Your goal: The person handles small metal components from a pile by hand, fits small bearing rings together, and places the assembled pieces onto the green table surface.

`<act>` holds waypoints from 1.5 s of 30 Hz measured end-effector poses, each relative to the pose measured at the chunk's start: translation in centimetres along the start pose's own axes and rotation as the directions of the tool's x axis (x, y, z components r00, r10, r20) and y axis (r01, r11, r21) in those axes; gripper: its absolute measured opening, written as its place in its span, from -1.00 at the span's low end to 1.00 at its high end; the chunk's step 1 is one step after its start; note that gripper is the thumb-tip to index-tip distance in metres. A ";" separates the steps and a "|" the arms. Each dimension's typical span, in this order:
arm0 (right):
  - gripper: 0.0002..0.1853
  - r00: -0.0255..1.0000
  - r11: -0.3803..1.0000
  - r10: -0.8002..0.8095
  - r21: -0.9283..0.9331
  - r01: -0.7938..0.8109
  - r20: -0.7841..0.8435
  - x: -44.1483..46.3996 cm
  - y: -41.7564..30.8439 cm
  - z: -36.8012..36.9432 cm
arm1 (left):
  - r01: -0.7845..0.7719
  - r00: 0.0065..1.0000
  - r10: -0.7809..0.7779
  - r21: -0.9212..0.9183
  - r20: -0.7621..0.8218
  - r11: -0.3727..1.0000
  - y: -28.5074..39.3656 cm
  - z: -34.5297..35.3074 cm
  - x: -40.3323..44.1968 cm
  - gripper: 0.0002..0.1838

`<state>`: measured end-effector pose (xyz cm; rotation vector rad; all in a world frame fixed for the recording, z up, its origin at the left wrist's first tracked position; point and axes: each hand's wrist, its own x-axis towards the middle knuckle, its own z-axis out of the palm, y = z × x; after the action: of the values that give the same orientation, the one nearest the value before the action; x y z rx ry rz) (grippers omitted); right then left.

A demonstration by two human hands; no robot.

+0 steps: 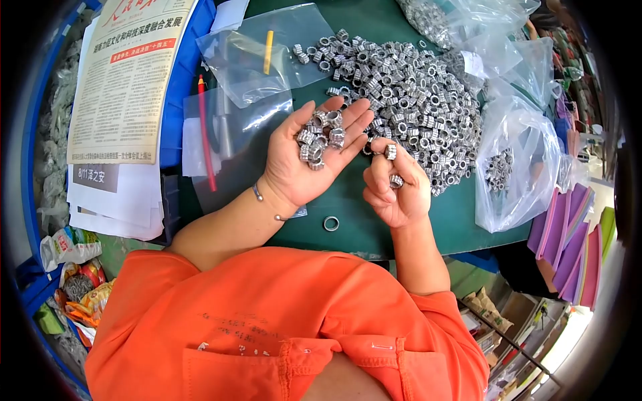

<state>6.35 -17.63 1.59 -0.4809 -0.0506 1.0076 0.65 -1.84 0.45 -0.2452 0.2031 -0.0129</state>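
My left hand is palm up, its fingers slightly curled around a small heap of ribbed metal rings. Just to its right, my right hand has its fingers bent. One ribbed ring sits at its fingertips and another ring rests lower, against the palm side. Behind both hands spreads a large pile of the same metal rings on the green table. A single wider, smoother-looking ring lies flat near the table's front edge, below my hands.
Clear plastic bags stand right of the pile, some with rings inside. Flat plastic sleeves, a yellow stick and a red pen lie left. A newspaper rests on a blue bin. Purple folders stand at right.
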 end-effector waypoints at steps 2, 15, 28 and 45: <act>-0.62 1.000 1.000 -0.009 0.014 0.009 0.004 0.0 0.0 0.1 | -0.003 1.000 0.003 0.004 -0.002 1.000 0.0 0.0 0.0 -0.68; -0.82 0.847 -0.024 -0.458 -0.956 0.293 0.271 2.1 1.3 2.1 | -0.009 1.000 0.011 0.082 -0.024 0.997 -0.3 0.0 -0.1 -0.64; -0.85 0.943 0.877 -0.236 -0.470 0.103 -0.234 1.5 0.1 1.9 | 0.006 1.000 -0.006 0.084 0.000 0.996 0.1 -0.1 0.0 -0.68; -0.78 0.958 0.987 -0.144 -0.111 0.119 -0.249 1.1 0.0 1.7 | 0.005 1.000 -0.006 0.054 0.011 0.999 0.1 0.0 -0.1 -0.68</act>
<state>6.55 -16.12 2.87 -0.6837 0.1008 0.8080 0.58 -1.78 0.45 -0.1918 0.1902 -0.0223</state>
